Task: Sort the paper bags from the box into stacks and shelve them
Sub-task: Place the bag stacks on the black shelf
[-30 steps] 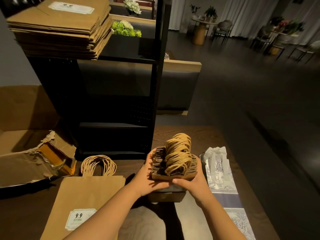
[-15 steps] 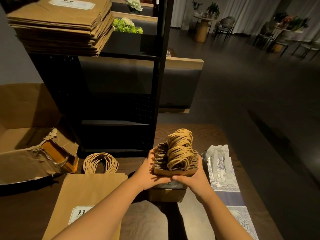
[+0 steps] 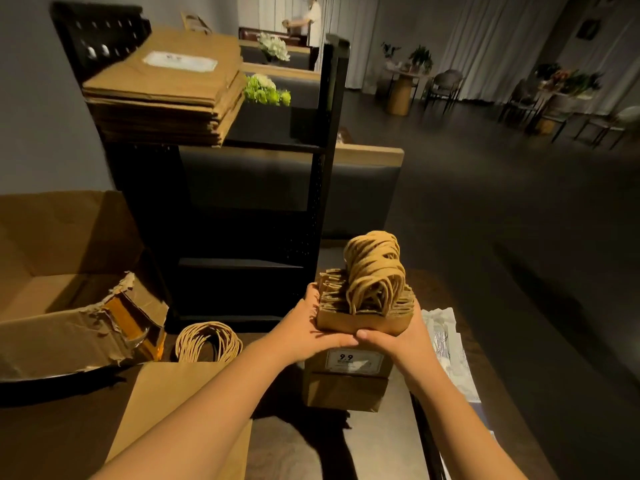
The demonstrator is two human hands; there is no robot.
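Note:
A thick stack of small brown paper bags [image 3: 349,372] stands upright in front of me, its twisted paper handles [image 3: 375,271] bunched on top and a "9.9" label facing me. My left hand [image 3: 304,327] grips its left side and my right hand [image 3: 401,336] its right side, fingertips meeting at the front. Larger flat brown bags [image 3: 180,407] with looped handles lie on the dark table at lower left. A tall pile of big brown bags [image 3: 166,95] rests on the upper shelf of the black rack [image 3: 329,150]. The torn cardboard box [image 3: 69,320] sits open at left.
The rack's lower shelf [image 3: 239,263] is dark and bare. White patterned bags [image 3: 450,348] lie along the table's right edge. Green and white flowers [image 3: 266,90] stand behind the rack. A person stands far back; chairs and small tables fill the room at right.
Both hands have lifted the small-bag stack a little and tilted it, so its "9.9" label now shows. The view has tipped upward, revealing more of the rack's top.

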